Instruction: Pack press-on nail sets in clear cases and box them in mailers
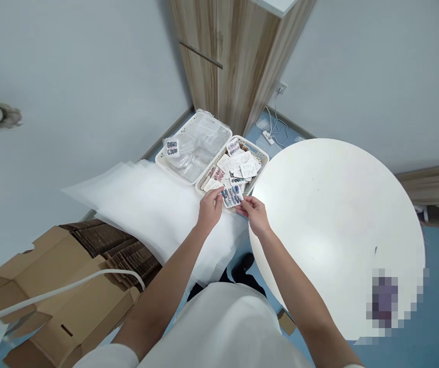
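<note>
Both my hands pinch a small card of painted press-on nails [232,196] just above the near end of a white basket [262,155]. My left hand [209,208] grips the card's left edge with fingers closed. On the card's right edge, my right hand [256,214] holds on with curled fingers. The basket holds several more nail cards and white paper slips. Beside it on the left sits a second white basket [165,155] filled with clear plastic cases, with one nail card [172,147] lying on top.
A round white table [338,230] stands to the right. White foam sheets [146,204] are stacked under and left of my arms. Folded cardboard boxes [69,286] and a white cable lie at lower left. A wooden cabinet [231,56] and a power strip [268,137] are behind the baskets.
</note>
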A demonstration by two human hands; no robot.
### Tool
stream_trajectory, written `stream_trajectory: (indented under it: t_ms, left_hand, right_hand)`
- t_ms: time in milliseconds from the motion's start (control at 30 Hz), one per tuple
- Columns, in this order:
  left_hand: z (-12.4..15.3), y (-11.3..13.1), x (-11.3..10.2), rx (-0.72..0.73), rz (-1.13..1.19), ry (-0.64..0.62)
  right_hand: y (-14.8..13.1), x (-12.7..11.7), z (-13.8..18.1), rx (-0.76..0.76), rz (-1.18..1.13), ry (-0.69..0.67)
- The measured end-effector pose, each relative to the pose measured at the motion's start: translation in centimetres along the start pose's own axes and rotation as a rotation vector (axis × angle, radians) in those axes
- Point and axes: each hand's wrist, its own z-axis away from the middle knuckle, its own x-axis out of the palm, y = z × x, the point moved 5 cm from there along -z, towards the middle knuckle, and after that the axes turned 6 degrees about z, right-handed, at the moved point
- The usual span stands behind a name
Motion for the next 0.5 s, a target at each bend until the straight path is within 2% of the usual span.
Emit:
stream_trajectory:
  t_ms: [100, 200, 333, 500]
  left_hand:
    - [1.4, 0.8, 1.4, -0.085, 0.303, -0.025]
    - [3.5, 2.5, 3.6, -0.183, 0.499, -0.101]
    - [7.5, 5.5, 7.0, -0.244, 0.556, -0.215]
    - [13.2, 8.5, 12.1, -0.263, 0.565, -0.321]
  right_hand:
    - [0.2, -2.0, 3.4, 0.013, -0.027, -0.029]
    - [0.4, -4.8, 7.2, -0.025, -0.003, -0.043]
    - [0.7, -9.3, 12.3, -0.129, 0.003, -0.033]
    - [1.5, -16.3, 18.2, -0.259, -0.037, 0.043]
